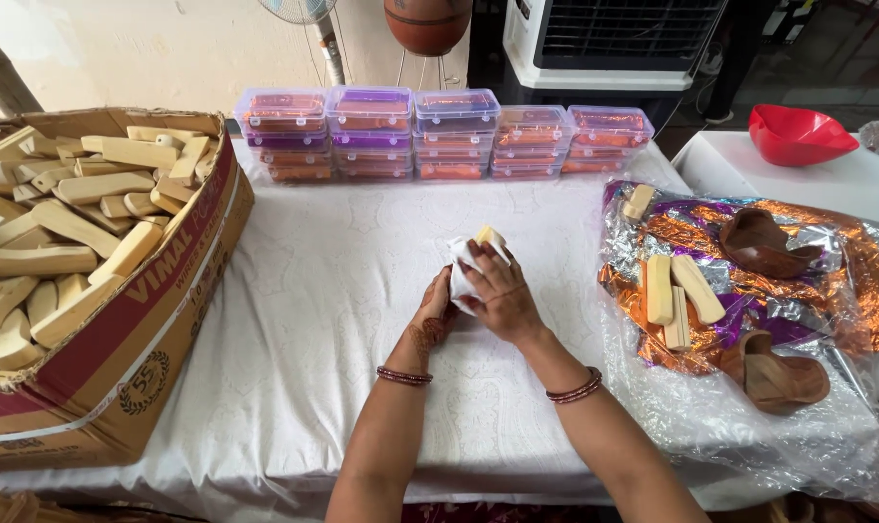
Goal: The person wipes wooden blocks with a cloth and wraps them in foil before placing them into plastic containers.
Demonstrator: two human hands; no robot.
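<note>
Both hands meet at the middle of the table (342,320), closed together around one wooden block (490,237) that is partly wrapped in a white cloth (462,276). The right hand (502,295) lies over the cloth from above, fingers curled down onto it. The left hand (434,312) grips from below and the side. The pale top end of the block sticks out above the fingers; the rest is hidden by cloth and hands.

To the left stands a cardboard box (158,320) heaped with similar wooden blocks. Along the far edge sit stacked clear plastic boxes (439,131). To the right, on a crinkled foil sheet (846,281), lie several loose wooden pieces (674,289) and two brown bowls (769,247), well apart from the hands.
</note>
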